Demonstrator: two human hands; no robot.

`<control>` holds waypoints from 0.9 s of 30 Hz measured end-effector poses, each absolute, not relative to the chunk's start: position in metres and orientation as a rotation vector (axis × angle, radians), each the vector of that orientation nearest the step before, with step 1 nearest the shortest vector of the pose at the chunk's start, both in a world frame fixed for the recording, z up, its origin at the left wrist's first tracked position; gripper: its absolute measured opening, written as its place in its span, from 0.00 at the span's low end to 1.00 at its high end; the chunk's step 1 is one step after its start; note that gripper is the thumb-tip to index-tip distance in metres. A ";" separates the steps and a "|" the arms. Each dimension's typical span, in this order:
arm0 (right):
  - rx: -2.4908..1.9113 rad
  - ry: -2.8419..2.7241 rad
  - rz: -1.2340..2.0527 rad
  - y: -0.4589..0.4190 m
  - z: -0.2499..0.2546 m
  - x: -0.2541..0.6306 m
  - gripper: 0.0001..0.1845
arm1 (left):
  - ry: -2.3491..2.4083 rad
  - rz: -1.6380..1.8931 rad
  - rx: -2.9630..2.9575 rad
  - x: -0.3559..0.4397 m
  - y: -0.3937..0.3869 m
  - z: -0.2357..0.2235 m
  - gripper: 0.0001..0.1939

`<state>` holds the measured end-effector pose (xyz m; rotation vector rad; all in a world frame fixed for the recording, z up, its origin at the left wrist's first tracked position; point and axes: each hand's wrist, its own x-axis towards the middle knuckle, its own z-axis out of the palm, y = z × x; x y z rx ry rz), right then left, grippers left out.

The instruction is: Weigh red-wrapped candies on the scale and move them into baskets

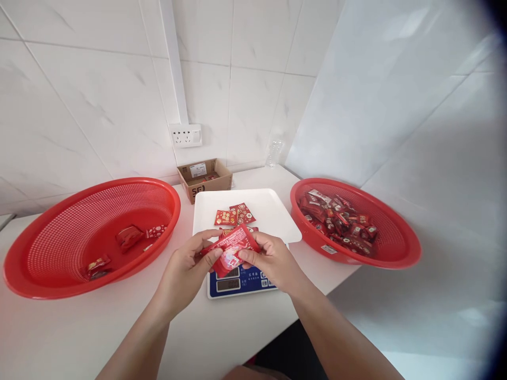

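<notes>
Between my two hands is a red printed snack packet (233,249), held above the front of a digital scale (243,285). My left hand (194,266) pinches its left side with thumb and fingers. On the opposite side, my right hand (273,261) grips the packet, thumb on the front. Behind it, several red packets (242,213) lie on the scale's white tray (273,211); some are partly hidden by the held packet and my hands. Part of the scale's display and keys shows below my hands.
A red plastic basket (59,227) with a few packets stands at left. Another red basket (400,248), at right, holds a pile of red packets. At the back are a cardboard box (209,182) and a clear plastic bottle (274,153), near the tiled wall with a socket (185,135).
</notes>
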<state>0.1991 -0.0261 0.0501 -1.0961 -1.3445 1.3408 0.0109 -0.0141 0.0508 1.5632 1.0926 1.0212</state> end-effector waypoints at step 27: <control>-1.472 -1.356 0.747 0.007 0.043 0.253 0.20 | 1.413 1.443 1.967 0.005 -0.013 0.043 0.21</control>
